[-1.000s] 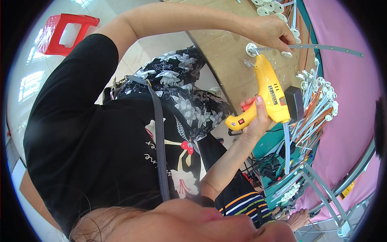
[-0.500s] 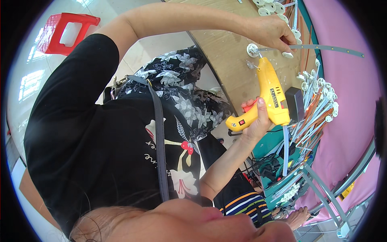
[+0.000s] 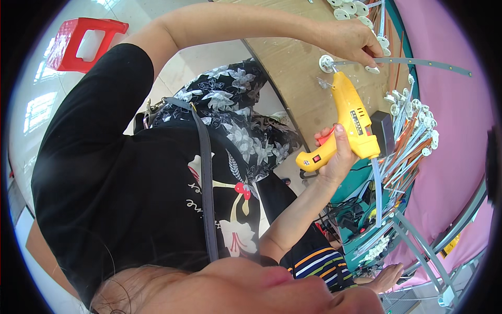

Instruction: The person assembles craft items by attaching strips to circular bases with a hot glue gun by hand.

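Observation:
My left hand (image 3: 355,44) pinches a narrow grey strip with small yellowish dots (image 3: 418,61), which stretches to the right past my fingers. The strip's near end meets a white round disc (image 3: 326,64) over the wooden board. In my right hand (image 3: 339,156) is a yellow hot glue gun (image 3: 348,112) with a red trigger, a finger on the trigger. Its nozzle points up at the disc's lower edge; whether it touches is too small to tell. A translucent glue stick (image 3: 377,193) sticks out of the gun's back. A small white piece (image 3: 372,69) shows below my left fingertips.
A wooden board (image 3: 285,68) lies under the work. Bundles of strips with white discs (image 3: 413,131) sit at right, beside a black box (image 3: 381,133). Pink cloth (image 3: 439,157) runs behind. Another person's hand (image 3: 387,277) is at lower right; a red stool (image 3: 78,44) stands upper left.
The glue gun has tilted slightly, its rear end swinging right and its nozzle shifting a little left. My left hand and the strip stay nearly still. The other person's hand has moved slightly.

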A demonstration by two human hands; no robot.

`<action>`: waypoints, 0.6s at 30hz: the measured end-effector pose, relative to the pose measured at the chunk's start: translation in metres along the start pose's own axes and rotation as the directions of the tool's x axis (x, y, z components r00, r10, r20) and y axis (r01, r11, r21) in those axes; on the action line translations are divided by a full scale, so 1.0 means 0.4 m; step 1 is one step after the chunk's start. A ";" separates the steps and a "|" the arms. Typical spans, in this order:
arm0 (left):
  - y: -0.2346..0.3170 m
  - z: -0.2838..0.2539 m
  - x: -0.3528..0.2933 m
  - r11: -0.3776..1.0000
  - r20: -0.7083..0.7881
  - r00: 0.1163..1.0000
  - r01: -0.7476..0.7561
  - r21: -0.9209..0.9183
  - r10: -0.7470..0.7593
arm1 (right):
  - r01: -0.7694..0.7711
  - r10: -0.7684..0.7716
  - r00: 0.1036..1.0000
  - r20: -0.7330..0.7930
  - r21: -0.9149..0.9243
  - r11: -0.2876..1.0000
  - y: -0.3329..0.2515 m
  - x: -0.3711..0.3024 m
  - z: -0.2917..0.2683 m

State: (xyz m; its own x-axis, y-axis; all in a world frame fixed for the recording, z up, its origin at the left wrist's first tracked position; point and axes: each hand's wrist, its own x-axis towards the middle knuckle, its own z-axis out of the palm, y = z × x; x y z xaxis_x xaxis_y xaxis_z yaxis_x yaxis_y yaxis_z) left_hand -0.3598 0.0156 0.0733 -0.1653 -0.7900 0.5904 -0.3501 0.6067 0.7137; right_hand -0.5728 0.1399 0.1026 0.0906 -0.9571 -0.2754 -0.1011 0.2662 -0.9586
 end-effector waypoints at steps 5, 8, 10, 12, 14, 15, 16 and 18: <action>0.016 -0.009 -0.004 0.999 0.036 0.999 0.016 -0.030 -0.015 | -0.054 0.054 0.998 0.015 -0.007 0.999 -0.004 -0.008 -0.012; 0.023 -0.017 -0.004 0.999 0.054 0.998 0.030 0.025 -0.032 | 0.011 -0.013 1.000 0.028 0.045 0.999 0.021 -0.012 -0.030; 0.016 -0.023 -0.002 1.000 0.069 0.998 0.006 -0.017 -0.004 | 0.019 -0.024 0.999 0.047 0.111 0.994 0.039 -0.012 -0.041; 0.019 -0.034 -0.002 1.000 0.100 0.995 0.013 -0.003 -0.013 | 0.023 -0.035 0.997 0.065 0.178 0.984 0.054 -0.012 -0.051; 0.018 -0.038 -0.001 1.000 0.132 0.991 0.020 0.011 -0.021 | 0.031 -0.045 0.997 0.063 0.205 0.978 0.060 -0.015 -0.052; 0.016 -0.038 -0.001 1.000 0.143 0.990 0.015 0.003 -0.015 | 0.032 -0.045 0.997 0.062 0.208 0.978 0.058 -0.017 -0.049; 0.014 -0.039 -0.001 1.000 0.153 0.988 0.010 -0.006 -0.009 | 0.048 -0.063 0.996 0.070 0.196 0.979 0.055 -0.019 -0.045; 0.012 -0.046 0.001 1.000 0.185 0.983 0.011 0.007 -0.012 | 0.065 -0.081 0.994 0.079 0.187 0.980 0.048 -0.020 -0.034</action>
State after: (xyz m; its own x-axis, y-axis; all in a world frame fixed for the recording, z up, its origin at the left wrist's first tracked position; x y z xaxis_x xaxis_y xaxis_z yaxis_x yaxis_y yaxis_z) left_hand -0.3446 0.0200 0.0839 -0.3290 -0.8001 0.5016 -0.3580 0.5972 0.7178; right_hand -0.5890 0.1511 0.0873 0.1760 -0.9634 -0.2021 0.0920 0.2205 -0.9710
